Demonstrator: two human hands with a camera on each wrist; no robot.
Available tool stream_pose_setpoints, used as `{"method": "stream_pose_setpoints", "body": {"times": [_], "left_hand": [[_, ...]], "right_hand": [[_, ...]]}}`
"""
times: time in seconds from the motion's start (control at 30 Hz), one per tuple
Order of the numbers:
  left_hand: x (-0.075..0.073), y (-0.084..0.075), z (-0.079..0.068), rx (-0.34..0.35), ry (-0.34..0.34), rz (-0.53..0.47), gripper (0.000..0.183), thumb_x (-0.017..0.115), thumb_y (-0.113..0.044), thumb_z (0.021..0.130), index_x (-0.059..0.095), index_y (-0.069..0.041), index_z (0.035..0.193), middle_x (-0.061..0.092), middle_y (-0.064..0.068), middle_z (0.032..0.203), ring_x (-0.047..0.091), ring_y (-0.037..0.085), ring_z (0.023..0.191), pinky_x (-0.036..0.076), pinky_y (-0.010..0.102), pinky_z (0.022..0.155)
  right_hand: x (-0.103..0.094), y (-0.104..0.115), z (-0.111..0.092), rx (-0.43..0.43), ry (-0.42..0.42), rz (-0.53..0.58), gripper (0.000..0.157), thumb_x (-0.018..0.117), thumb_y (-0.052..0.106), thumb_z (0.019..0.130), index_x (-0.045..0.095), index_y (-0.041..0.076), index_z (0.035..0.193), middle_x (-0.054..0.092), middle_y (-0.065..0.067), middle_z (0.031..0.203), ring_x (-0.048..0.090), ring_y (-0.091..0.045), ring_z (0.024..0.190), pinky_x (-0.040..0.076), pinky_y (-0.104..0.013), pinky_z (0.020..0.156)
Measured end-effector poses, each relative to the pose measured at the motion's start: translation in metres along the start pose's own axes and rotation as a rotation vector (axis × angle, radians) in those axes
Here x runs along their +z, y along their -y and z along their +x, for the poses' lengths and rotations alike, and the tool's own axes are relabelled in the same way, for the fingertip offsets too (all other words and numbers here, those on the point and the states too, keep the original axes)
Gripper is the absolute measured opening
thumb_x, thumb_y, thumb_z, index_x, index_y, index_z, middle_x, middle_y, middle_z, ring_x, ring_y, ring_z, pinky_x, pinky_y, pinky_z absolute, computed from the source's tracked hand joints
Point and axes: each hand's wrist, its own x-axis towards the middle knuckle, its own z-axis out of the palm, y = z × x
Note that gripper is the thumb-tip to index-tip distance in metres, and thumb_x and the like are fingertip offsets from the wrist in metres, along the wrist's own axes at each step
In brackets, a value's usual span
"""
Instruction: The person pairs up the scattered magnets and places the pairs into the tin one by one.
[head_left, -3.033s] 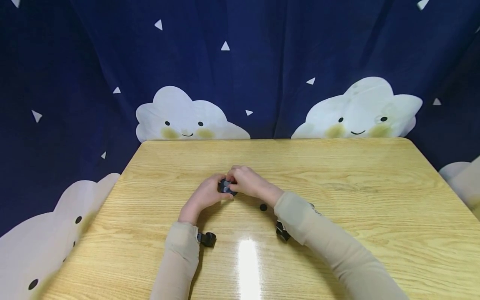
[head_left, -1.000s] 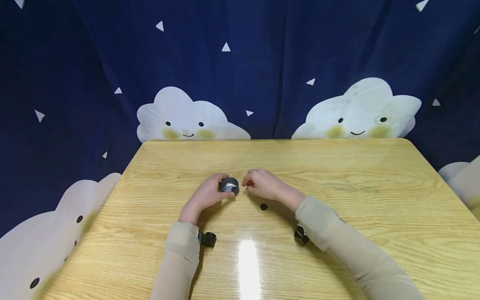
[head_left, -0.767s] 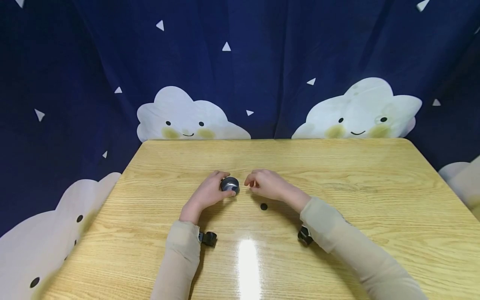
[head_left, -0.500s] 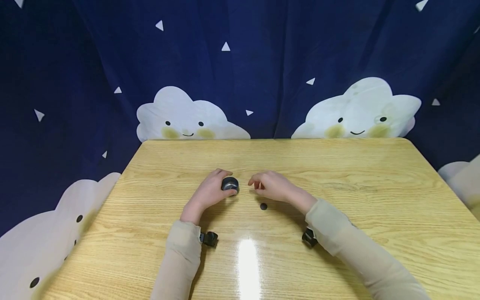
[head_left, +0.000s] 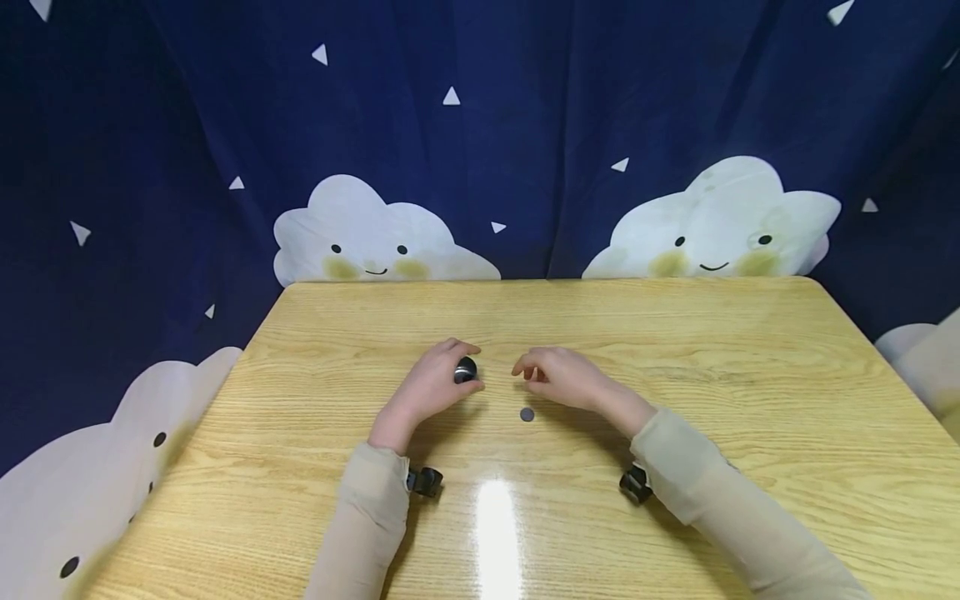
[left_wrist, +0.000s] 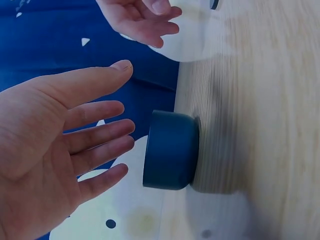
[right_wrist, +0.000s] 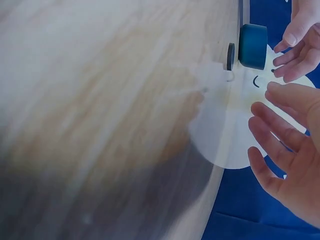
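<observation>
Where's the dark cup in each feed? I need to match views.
Head: cup just below centre, partly hidden by the left hand.
Left wrist: cup slightly below centre.
Right wrist: cup in the upper right.
Shared landmark: the left hand, visible in all three, at the right edge in right wrist.

Cup [left_wrist: 171,151] on table [head_left: 787,392]; disc [head_left: 527,414] also on table, before cup and to its right; curtain [head_left: 510,125] behind table.

Pale beige sleeves [head_left: 365,521], creased near cuffs [head_left: 375,468]; small black device [head_left: 427,482] at each wrist; hands [head_left: 431,385] bare.
</observation>
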Motion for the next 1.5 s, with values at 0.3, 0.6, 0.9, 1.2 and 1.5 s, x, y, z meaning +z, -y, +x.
{"method": "stream_pose_setpoints", "body": {"times": [0.3,0.6,0.9,1.2,1.5], "left_hand": [[0.008,-0.011,0.001,0.064,0.014,0.019,0.047,0.068,-0.028,0.081,0.056,-0.01,0.122,0.058,0.007,0.119,0.054,0.024,0.109,0.042,0.038,0.093],[0.017,-0.022,0.005,0.127,0.085,0.032,0.045,0.067,-0.025,0.082,0.055,-0.008,0.122,0.06,0.007,0.113,0.057,0.021,0.1,0.046,0.033,0.084],[0.022,-0.034,0.009,0.122,0.152,0.047,0.046,0.068,-0.025,0.081,0.055,-0.01,0.122,0.06,0.005,0.112,0.057,0.018,0.1,0.046,0.031,0.084],[0.029,-0.041,0.012,0.134,0.201,0.073,0.048,0.07,-0.033,0.079,0.057,-0.012,0.12,0.062,0.002,0.106,0.059,0.015,0.094,0.047,0.029,0.079],[0.037,-0.044,0.015,0.149,0.237,0.061,0.045,0.07,-0.029,0.078,0.058,-0.011,0.117,0.063,0.002,0.099,0.057,0.012,0.086,0.046,0.026,0.078]], "right_hand": [[-0.004,-0.007,-0.013,0.017,0.01,0.014,0.026,0.064,0.017,0.083,0.063,0.01,0.108,0.063,0.004,0.083,0.058,-0.008,0.073,0.047,-0.026,0.068],[-0.007,-0.014,-0.024,0.062,0.018,0.014,0.027,0.063,0.018,0.083,0.063,0.009,0.108,0.063,0.005,0.083,0.057,-0.008,0.073,0.047,-0.028,0.067],[-0.012,-0.019,-0.034,0.072,0.026,0.055,0.028,0.065,0.014,0.081,0.062,0.006,0.107,0.064,0.005,0.08,0.058,-0.009,0.073,0.047,-0.031,0.07],[-0.014,-0.03,-0.043,0.104,0.052,0.099,0.031,0.065,0.012,0.08,0.06,0.003,0.109,0.064,0.004,0.079,0.056,-0.007,0.071,0.046,-0.029,0.068],[-0.019,-0.037,-0.055,0.179,0.081,0.171,0.031,0.064,0.011,0.081,0.059,0.002,0.111,0.062,0.004,0.079,0.053,-0.006,0.067,0.044,-0.027,0.066]]}}
